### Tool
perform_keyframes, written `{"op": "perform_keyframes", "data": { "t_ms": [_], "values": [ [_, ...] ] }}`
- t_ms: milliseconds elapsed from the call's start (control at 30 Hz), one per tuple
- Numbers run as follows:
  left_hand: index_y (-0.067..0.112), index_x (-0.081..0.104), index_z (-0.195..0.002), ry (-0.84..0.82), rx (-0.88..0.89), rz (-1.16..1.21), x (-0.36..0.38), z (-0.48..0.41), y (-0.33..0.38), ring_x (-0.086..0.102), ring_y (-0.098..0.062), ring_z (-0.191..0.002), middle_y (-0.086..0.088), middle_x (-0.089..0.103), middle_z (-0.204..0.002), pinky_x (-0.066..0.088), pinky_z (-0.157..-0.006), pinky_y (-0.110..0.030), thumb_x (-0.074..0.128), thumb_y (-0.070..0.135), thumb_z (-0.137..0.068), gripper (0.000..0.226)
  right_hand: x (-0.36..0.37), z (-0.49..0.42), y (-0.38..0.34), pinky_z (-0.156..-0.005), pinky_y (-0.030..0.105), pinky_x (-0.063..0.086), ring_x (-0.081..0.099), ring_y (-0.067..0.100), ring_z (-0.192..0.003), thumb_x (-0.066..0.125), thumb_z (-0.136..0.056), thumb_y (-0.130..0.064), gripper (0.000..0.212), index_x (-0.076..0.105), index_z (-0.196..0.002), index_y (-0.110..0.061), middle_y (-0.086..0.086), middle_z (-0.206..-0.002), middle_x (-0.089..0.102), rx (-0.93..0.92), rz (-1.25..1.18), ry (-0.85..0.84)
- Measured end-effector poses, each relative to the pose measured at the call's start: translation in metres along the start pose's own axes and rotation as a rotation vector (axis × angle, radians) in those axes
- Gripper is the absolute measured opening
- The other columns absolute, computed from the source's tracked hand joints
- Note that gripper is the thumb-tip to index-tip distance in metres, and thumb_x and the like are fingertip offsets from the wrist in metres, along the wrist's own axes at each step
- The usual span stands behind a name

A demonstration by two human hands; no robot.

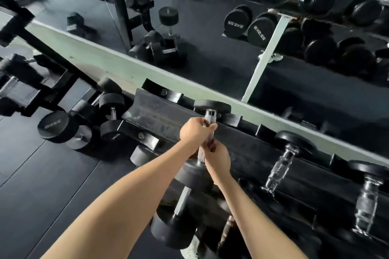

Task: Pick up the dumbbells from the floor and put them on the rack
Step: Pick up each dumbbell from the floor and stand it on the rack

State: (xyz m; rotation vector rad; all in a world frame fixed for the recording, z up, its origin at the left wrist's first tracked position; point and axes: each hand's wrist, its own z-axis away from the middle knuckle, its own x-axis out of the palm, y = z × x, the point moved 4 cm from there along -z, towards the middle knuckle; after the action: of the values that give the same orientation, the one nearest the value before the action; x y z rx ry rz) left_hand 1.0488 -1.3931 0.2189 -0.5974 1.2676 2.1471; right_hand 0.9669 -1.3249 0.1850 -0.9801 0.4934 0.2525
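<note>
Both hands grip the chrome handle of one black round-headed dumbbell (pixel 211 106) that lies across the top shelf of the black rack (pixel 155 115). My left hand (pixel 194 130) holds the upper part of the handle. My right hand (pixel 216 157) holds the lower part, just above the near head. The far head rests at the rack's back edge, against the pale green wall strip. Several black dumbbells (pixel 56 126) still lie on the dark floor to the left of the rack.
Two more dumbbells (pixel 292 153) sit on the top shelf to the right. Another dumbbell (pixel 179 216) rests on a lower shelf under my arms. A mirror (pixel 210 27) above the rack reflects other racks. A black frame (pixel 31 82) stands at left. My white shoe (pixel 190 248) shows below.
</note>
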Motion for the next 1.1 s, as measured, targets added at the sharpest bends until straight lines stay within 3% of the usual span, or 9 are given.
{"op": "perform_keyframes", "data": {
  "t_ms": [133,233,367,700,767,833,900,1000,1100],
  "values": [
    [0.026,0.064,-0.081,-0.061,0.030,-0.105,0.013,-0.025,0.010,0.067,-0.023,-0.080,0.000,0.066,-0.077,0.053,-0.072,-0.031,0.060,0.049,-0.084,0.024,0.005,-0.023,0.000,-0.076,0.037,0.050,0.067,0.029,-0.088,0.056,-0.089,-0.028,0.018,0.064,-0.084,-0.013,0.008,-0.088,0.073,0.056,-0.080,0.036],
    [0.025,0.070,-0.102,-0.074,0.012,-0.128,0.018,-0.033,0.006,0.069,-0.023,-0.089,0.001,0.071,-0.090,0.052,-0.075,-0.030,0.060,0.046,-0.085,0.029,0.013,-0.029,0.006,-0.076,0.039,0.052,0.067,0.030,-0.087,0.055,-0.088,-0.021,0.015,0.064,-0.085,-0.010,0.009,-0.087,0.072,0.081,-0.120,0.040],
    [0.026,0.069,-0.107,-0.048,0.000,-0.116,0.022,-0.036,-0.001,0.065,-0.019,-0.084,0.004,0.068,-0.087,0.046,-0.066,-0.025,0.058,0.047,-0.084,0.033,0.019,-0.032,0.012,-0.072,0.037,0.049,0.065,0.028,-0.084,0.053,-0.090,-0.023,0.014,0.060,-0.086,-0.012,0.006,-0.085,0.071,0.052,-0.094,0.051],
    [0.026,0.058,-0.130,-0.055,-0.013,-0.101,0.021,-0.035,-0.007,0.064,-0.019,-0.106,0.005,0.068,-0.117,0.050,-0.080,-0.028,0.055,0.050,-0.087,0.049,0.020,-0.028,0.007,-0.069,0.027,0.039,0.063,0.022,-0.081,0.050,-0.091,-0.021,0.009,0.057,-0.087,-0.018,-0.001,-0.082,0.067,0.038,-0.065,0.075],
    [0.027,0.062,-0.120,-0.075,0.007,-0.115,0.021,-0.032,-0.006,0.063,-0.020,-0.104,0.003,0.068,-0.113,0.048,-0.079,-0.030,0.053,0.049,-0.089,0.039,0.020,-0.025,0.005,-0.069,0.026,0.038,0.064,0.023,-0.085,0.048,-0.092,-0.020,0.013,0.060,-0.094,-0.015,0.002,-0.088,0.069,0.051,-0.049,0.091],
    [0.032,0.060,-0.088,-0.072,0.030,-0.110,0.022,-0.026,-0.009,0.061,-0.019,-0.088,0.003,0.064,-0.093,0.048,-0.074,-0.032,0.053,0.048,-0.089,0.017,0.020,-0.023,0.004,-0.069,0.026,0.037,0.065,0.027,-0.092,0.047,-0.092,-0.018,0.018,0.060,-0.102,-0.011,0.006,-0.096,0.071,0.047,-0.026,0.109],
    [0.033,0.055,-0.080,-0.043,0.030,-0.090,0.021,-0.018,-0.016,0.059,-0.019,-0.083,0.005,0.063,-0.086,0.050,-0.076,-0.033,0.053,0.047,-0.089,0.017,0.017,-0.017,0.003,-0.071,0.026,0.036,0.064,0.031,-0.099,0.048,-0.092,-0.018,0.023,0.057,-0.111,-0.008,0.010,-0.103,0.070,0.022,-0.002,0.150],
    [0.028,0.059,-0.122,0.018,-0.005,-0.024,0.015,-0.001,-0.037,0.062,-0.018,-0.108,0.005,0.069,-0.113,0.045,-0.090,-0.031,0.052,0.049,-0.089,0.040,0.011,-0.002,0.005,-0.075,0.030,0.038,0.062,0.029,-0.104,0.053,-0.093,-0.031,0.035,0.051,-0.121,-0.010,0.007,-0.113,0.066,-0.054,0.025,0.254],
    [0.022,0.058,-0.125,0.107,-0.051,0.039,0.000,0.024,-0.065,0.062,-0.017,-0.109,0.004,0.067,-0.118,0.041,-0.085,-0.027,0.053,0.048,-0.089,0.045,0.007,0.024,0.009,-0.078,0.036,0.046,0.062,0.026,-0.104,0.059,-0.089,-0.040,0.047,0.049,-0.126,-0.013,0.005,-0.120,0.061,-0.145,0.120,0.402]
  ]
}}
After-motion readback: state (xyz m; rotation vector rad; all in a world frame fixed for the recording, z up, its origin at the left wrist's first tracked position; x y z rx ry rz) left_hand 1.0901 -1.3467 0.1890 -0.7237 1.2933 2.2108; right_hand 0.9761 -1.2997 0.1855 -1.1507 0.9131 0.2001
